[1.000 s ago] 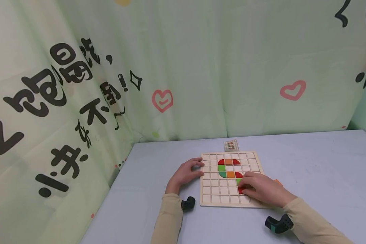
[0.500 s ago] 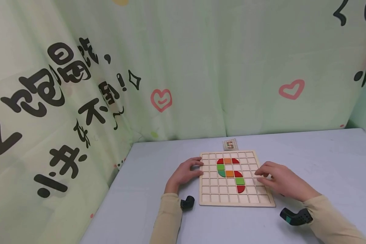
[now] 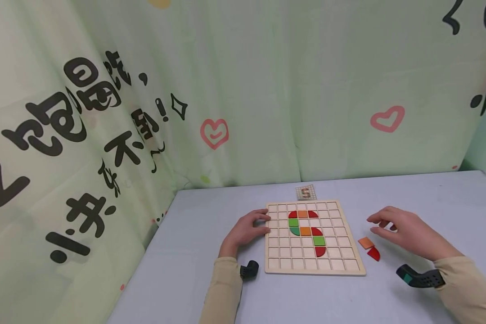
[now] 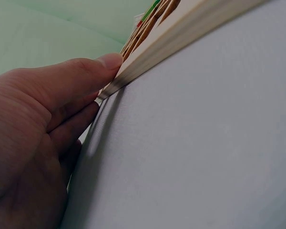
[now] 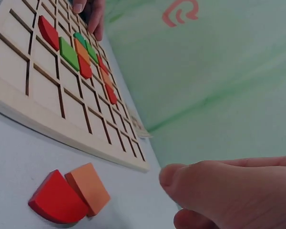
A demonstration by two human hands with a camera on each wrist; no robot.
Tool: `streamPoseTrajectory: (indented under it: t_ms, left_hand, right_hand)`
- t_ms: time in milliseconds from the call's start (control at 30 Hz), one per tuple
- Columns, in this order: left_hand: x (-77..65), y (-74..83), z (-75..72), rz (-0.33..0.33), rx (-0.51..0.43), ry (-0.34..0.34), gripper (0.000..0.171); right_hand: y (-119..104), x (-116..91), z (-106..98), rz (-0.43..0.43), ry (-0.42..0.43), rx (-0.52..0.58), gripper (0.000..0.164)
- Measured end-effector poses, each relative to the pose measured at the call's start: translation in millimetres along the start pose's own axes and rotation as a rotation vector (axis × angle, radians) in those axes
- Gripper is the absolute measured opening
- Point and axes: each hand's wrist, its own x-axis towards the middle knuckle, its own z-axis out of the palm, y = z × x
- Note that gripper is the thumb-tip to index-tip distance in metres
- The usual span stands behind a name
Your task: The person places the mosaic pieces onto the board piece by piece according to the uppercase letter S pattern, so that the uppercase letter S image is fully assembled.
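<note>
A wooden grid board (image 3: 279,254) lies on the table, with several red, orange and green tiles set in its cells in an S-like line. At its left edge my left hand (image 3: 247,229) rests, thumb and fingertips touching the side; in the left wrist view the thumb (image 4: 97,69) lies against the board's rim. My right hand (image 3: 407,229) hovers off the board's right side, fingers loosely bent, nothing visible in it. Just below and left of that hand lie two loose tiles: an orange square (image 3: 366,243) and a red quarter-round tile (image 3: 374,254), touching each other.
Behind the board lies a small pattern card (image 3: 306,192) showing a similar S shape. A pale table (image 3: 308,299) carries everything. A light green curtain (image 3: 259,90) with printed hearts and black lettering hangs behind and to the left.
My right hand has left the lower red tile, which now sits in its cell, and moved right off the board. The two loose tiles have come into full view. My left hand stays put.
</note>
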Motion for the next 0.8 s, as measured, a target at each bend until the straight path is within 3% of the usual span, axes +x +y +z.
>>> streamPoseTrajectory:
  t_ms: [333,567,800]
  left_hand:
    - [0.2,0.3,0.1,-0.003,0.011,0.001,0.039]
    - [0.3,-0.5,-0.1,-0.003,0.014,0.000,0.039]
    - [0.0,-0.7,0.5,0.005,0.032,0.003,0.038]
  right_hand:
    - [9,2,14,-0.010,-0.190,-0.010,0.029]
    - [3,0,15,-0.012,-0.224,0.064,0.028]
    - [-5,4,22,-0.024,-0.236,0.055,0.030]
